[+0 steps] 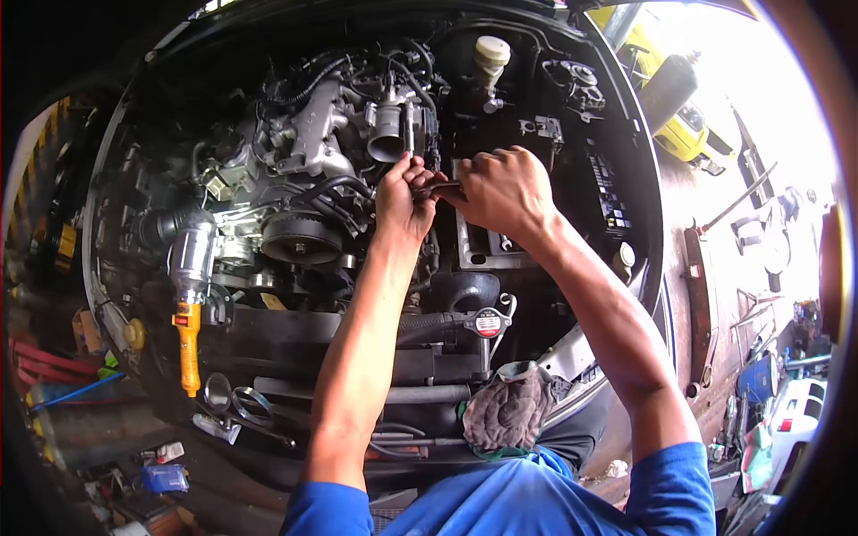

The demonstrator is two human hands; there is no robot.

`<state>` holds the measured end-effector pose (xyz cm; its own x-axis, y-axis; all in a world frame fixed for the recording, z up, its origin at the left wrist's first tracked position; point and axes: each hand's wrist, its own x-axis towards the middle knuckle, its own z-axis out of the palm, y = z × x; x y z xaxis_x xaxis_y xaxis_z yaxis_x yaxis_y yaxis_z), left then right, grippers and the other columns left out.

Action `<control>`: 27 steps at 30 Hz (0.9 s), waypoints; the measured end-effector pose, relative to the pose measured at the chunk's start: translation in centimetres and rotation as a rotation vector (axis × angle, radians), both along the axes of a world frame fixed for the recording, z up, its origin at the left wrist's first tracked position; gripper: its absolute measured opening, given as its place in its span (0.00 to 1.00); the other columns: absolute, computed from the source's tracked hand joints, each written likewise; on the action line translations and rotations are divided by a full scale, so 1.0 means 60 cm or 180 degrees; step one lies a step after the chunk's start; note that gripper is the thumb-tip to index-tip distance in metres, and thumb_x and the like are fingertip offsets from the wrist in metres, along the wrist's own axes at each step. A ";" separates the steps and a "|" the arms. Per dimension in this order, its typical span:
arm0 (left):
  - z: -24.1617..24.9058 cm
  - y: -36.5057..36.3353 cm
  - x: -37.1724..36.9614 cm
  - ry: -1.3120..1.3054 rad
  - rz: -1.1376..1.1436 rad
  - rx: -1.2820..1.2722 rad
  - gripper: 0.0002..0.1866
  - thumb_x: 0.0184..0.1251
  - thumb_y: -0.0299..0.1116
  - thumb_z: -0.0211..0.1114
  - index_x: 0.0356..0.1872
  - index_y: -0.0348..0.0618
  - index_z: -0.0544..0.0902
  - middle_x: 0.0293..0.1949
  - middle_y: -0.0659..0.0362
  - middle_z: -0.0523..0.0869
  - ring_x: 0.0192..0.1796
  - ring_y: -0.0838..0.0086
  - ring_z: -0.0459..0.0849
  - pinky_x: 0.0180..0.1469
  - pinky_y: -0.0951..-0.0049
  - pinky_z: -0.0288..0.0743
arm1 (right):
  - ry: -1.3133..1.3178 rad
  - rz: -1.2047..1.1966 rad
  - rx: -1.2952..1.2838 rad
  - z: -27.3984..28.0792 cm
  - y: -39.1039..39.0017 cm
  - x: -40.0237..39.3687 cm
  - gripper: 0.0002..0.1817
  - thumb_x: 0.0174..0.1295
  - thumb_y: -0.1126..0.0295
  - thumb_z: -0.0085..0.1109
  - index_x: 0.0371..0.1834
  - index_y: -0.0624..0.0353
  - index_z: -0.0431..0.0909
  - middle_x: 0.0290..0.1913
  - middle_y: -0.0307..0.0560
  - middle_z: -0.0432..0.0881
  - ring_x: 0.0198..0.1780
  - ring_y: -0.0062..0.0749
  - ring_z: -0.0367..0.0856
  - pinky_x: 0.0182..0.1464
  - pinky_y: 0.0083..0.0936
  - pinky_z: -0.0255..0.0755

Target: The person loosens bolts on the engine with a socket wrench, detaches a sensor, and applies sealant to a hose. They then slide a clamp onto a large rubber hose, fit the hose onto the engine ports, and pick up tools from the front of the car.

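Hands meet deep in the engine bay: our left hand pinches closed on something small beside the throttle body, what exactly we cannot tell. Our right hand is fisted around a dark tool handle touching the left fingers, above the radiator cap and rag.

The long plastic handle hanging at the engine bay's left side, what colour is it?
Orange-yellow handle, head view.

A bright orange-yellow plastic tool handle is showing beside silver-grey cast metal engine parts; a red-and-white round radiator cap is sitting above a mottled grey-brown crumpled rag; blue short fabric sleeves are showing.
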<state>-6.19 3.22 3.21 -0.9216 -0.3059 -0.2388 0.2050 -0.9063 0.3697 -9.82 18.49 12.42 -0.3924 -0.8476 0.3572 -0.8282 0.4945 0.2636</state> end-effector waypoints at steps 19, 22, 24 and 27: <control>-0.055 0.008 0.027 -0.0816 -0.0148 -0.0434 0.16 0.84 0.40 0.48 0.40 0.38 0.76 0.26 0.59 0.75 0.33 0.63 0.79 0.54 0.44 0.83 | -0.1393 -0.0370 -0.0349 -0.118 0.051 0.021 0.32 0.67 0.36 0.60 0.28 0.58 0.83 0.26 0.50 0.86 0.29 0.48 0.88 0.33 0.41 0.80; -0.067 -0.003 0.017 -0.0727 -0.0225 -0.0582 0.16 0.84 0.40 0.49 0.40 0.38 0.77 0.25 0.60 0.74 0.32 0.65 0.78 0.53 0.46 0.83 | -0.1264 -0.0317 -0.0582 -0.144 0.043 0.015 0.30 0.68 0.38 0.60 0.28 0.58 0.83 0.27 0.51 0.87 0.30 0.46 0.89 0.35 0.40 0.81; -0.074 -0.010 0.018 -0.0686 -0.0311 -0.0614 0.17 0.84 0.40 0.49 0.40 0.38 0.77 0.25 0.60 0.74 0.31 0.67 0.77 0.52 0.47 0.83 | -0.1175 -0.0289 -0.0782 -0.157 0.041 0.018 0.30 0.68 0.39 0.60 0.27 0.58 0.84 0.26 0.51 0.87 0.31 0.45 0.89 0.36 0.40 0.81; -0.075 -0.012 0.021 -0.0711 -0.0353 -0.0712 0.17 0.84 0.40 0.49 0.40 0.37 0.78 0.25 0.61 0.74 0.30 0.69 0.76 0.51 0.48 0.83 | -0.1122 -0.0312 -0.1022 -0.167 0.043 0.034 0.28 0.67 0.41 0.61 0.28 0.57 0.84 0.26 0.50 0.86 0.31 0.44 0.89 0.37 0.39 0.81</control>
